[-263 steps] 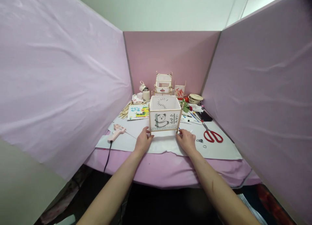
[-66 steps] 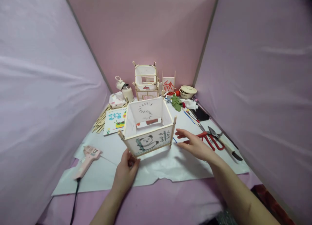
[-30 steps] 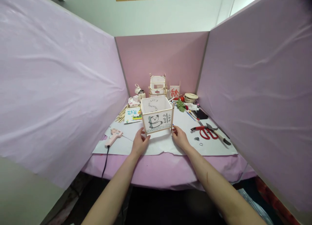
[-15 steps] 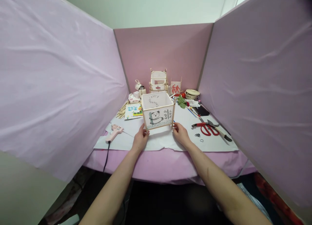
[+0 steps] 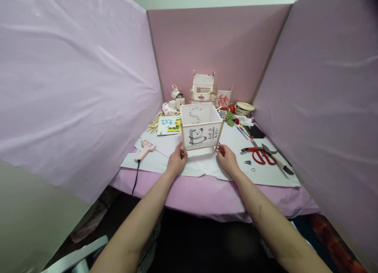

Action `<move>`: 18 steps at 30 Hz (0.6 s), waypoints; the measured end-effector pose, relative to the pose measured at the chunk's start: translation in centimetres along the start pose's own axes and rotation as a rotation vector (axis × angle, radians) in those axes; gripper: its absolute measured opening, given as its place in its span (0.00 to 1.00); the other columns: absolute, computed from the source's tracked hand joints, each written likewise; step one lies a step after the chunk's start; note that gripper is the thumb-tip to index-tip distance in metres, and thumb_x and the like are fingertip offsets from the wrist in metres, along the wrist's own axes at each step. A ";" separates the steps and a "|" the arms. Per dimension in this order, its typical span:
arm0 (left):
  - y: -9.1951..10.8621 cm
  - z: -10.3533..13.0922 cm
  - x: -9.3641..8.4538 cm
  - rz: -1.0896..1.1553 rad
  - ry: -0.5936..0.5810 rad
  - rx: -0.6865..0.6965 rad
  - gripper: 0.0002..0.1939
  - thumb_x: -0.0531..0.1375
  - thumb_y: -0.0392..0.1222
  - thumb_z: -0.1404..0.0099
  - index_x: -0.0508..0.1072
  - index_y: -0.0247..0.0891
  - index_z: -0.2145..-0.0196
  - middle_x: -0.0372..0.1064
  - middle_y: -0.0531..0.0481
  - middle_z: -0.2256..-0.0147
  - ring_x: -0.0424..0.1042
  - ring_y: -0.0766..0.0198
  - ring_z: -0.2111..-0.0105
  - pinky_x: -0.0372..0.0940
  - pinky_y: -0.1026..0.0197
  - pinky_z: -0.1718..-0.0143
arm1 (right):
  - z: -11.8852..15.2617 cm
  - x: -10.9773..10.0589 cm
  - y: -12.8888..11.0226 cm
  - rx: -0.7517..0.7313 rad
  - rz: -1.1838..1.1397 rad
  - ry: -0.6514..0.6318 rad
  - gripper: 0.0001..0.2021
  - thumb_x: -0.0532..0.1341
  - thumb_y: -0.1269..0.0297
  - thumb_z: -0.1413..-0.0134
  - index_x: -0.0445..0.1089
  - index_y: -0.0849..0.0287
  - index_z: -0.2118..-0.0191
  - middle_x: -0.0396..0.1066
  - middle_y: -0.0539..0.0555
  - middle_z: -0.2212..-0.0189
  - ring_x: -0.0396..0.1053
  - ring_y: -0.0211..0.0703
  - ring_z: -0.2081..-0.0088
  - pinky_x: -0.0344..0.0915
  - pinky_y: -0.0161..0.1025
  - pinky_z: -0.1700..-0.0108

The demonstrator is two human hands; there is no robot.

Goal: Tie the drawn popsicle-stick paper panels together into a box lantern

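Observation:
A square paper lantern [image 5: 202,136] with a thin wooden frame stands in the middle of the table, its top uncovered. Its front panel bears a drawn panda and handwritten characters. My left hand [image 5: 177,160] is closed around the foot of the lantern's front left corner post. At the front right post, my right hand [image 5: 226,158] pinches the lower end between thumb and fingers. Both hands sit low, close to the white paper [image 5: 201,164] that covers the table. The lantern's underside is hidden from me.
A pink glue gun [image 5: 145,150] with its cord lies at left, near a caterpillar picture [image 5: 169,125] and wooden sticks [image 5: 153,125]. Red-handled scissors [image 5: 264,156] and pruning shears [image 5: 283,166] lie right. Behind stand a stacked frame [image 5: 202,86], a panel [image 5: 223,99] and a lidded bowl [image 5: 243,108].
My view has tilted down and turned slightly left, so everything sits further right and the back things higher in the picture. Both hands keep hold of the lantern's lower corners.

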State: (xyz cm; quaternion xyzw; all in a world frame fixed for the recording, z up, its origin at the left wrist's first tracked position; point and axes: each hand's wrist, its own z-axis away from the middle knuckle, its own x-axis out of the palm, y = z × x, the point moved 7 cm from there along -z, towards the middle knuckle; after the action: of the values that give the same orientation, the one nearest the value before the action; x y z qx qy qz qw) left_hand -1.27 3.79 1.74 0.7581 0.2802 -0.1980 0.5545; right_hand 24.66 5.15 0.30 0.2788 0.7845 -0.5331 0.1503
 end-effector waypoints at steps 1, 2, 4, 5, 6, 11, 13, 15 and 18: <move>0.0 0.0 0.0 0.008 -0.001 0.001 0.29 0.55 0.40 0.37 0.57 0.37 0.38 0.72 0.49 0.65 0.70 0.64 0.68 0.63 0.62 0.63 | 0.0 0.0 0.0 -0.001 0.000 -0.002 0.17 0.54 0.68 0.48 0.67 0.60 0.51 0.73 0.57 0.59 0.71 0.44 0.62 0.66 0.44 0.55; 0.0 0.0 0.0 0.018 -0.001 0.002 0.30 0.56 0.39 0.37 0.57 0.36 0.38 0.72 0.49 0.65 0.70 0.64 0.69 0.63 0.62 0.63 | 0.0 0.0 0.0 -0.002 -0.002 -0.005 0.17 0.54 0.67 0.48 0.67 0.60 0.51 0.73 0.57 0.59 0.71 0.45 0.61 0.66 0.44 0.55; -0.1 0.1 0.0 0.035 0.001 -0.009 0.30 0.56 0.38 0.38 0.56 0.36 0.38 0.72 0.50 0.65 0.70 0.65 0.69 0.64 0.62 0.62 | 0.0 0.1 0.2 0.001 -0.009 -0.011 0.17 0.55 0.66 0.48 0.67 0.60 0.51 0.73 0.57 0.60 0.71 0.46 0.61 0.66 0.45 0.54; -0.1 0.1 0.0 0.042 -0.001 -0.019 0.30 0.56 0.37 0.38 0.56 0.36 0.38 0.71 0.50 0.65 0.70 0.65 0.69 0.64 0.62 0.62 | 0.1 0.1 0.2 0.002 -0.010 -0.015 0.17 0.55 0.66 0.48 0.67 0.61 0.51 0.74 0.58 0.60 0.71 0.46 0.61 0.66 0.45 0.54; -0.1 0.1 0.1 0.046 -0.006 -0.031 0.31 0.55 0.36 0.38 0.56 0.37 0.38 0.71 0.50 0.65 0.70 0.64 0.68 0.64 0.62 0.62 | 0.1 0.2 0.3 0.004 -0.007 -0.016 0.17 0.55 0.65 0.48 0.68 0.61 0.51 0.74 0.58 0.60 0.72 0.46 0.61 0.66 0.45 0.54; 0.5 0.9 0.3 0.020 -0.039 -0.055 0.35 0.56 0.34 0.40 0.51 0.34 0.36 0.70 0.41 0.57 0.70 0.57 0.59 0.64 0.55 0.54 | 0.3 0.2 0.7 0.013 0.033 -0.019 0.17 0.58 0.62 0.49 0.69 0.60 0.53 0.74 0.58 0.60 0.73 0.47 0.61 0.67 0.45 0.54; 1.4 2.5 -0.1 -0.042 0.048 -0.071 0.40 0.58 0.35 0.43 0.48 0.29 0.35 0.62 0.32 0.47 0.63 0.49 0.47 0.58 0.49 0.45 | 0.3 0.3 0.8 0.022 0.034 -0.020 0.17 0.58 0.61 0.49 0.69 0.59 0.53 0.75 0.58 0.60 0.73 0.47 0.61 0.67 0.45 0.54; 2.7 4.9 -0.4 -0.086 0.194 -0.081 0.43 0.60 0.39 0.43 0.46 0.29 0.35 0.50 0.29 0.39 0.50 0.43 0.38 0.48 0.44 0.38 | 0.3 0.3 0.9 0.036 0.045 -0.022 0.17 0.59 0.60 0.50 0.69 0.58 0.53 0.75 0.58 0.61 0.73 0.47 0.62 0.68 0.45 0.55; 4.5 8.3 0.3 -0.047 0.274 -0.073 0.43 0.58 0.41 0.41 0.41 0.34 0.34 0.45 0.34 0.37 0.45 0.48 0.36 0.46 0.45 0.37 | 0.4 0.2 0.9 0.047 0.076 -0.012 0.16 0.60 0.59 0.51 0.70 0.58 0.55 0.75 0.57 0.62 0.73 0.49 0.63 0.68 0.46 0.56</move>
State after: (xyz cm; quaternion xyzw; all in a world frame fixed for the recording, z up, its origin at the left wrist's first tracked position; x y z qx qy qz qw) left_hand 1.91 -5.10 2.27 0.7505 0.3782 -0.0953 0.5335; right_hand 24.97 5.05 -0.67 0.3085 0.7599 -0.5468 0.1686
